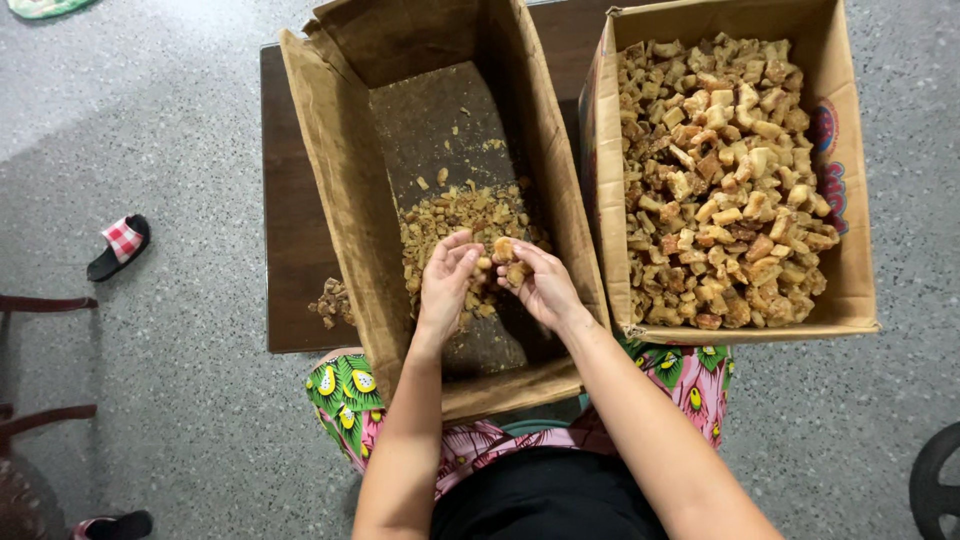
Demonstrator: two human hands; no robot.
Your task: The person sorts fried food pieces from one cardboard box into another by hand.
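Both my hands reach into a tall open cardboard box [340, 180] that stands on a low dark wooden table. My left hand [446, 285] is curled over brown chunks in the box, its fingers bent around some pieces. My right hand [540, 285] holds a few light brown chunks [505, 252] between fingers and palm. The two hands nearly touch above a pile of small brown crumbly pieces [460, 215] on the box floor. To the right stands a second cardboard box [850, 250], filled with larger tan and brown chunks [725, 180].
A small heap of brown bits [332, 300] lies on the dark table [290, 200] left of the box. A checked sandal [118, 246] lies on the speckled grey floor. Chair parts [40, 420] show at bottom left, a dark wheel [935, 480] at bottom right.
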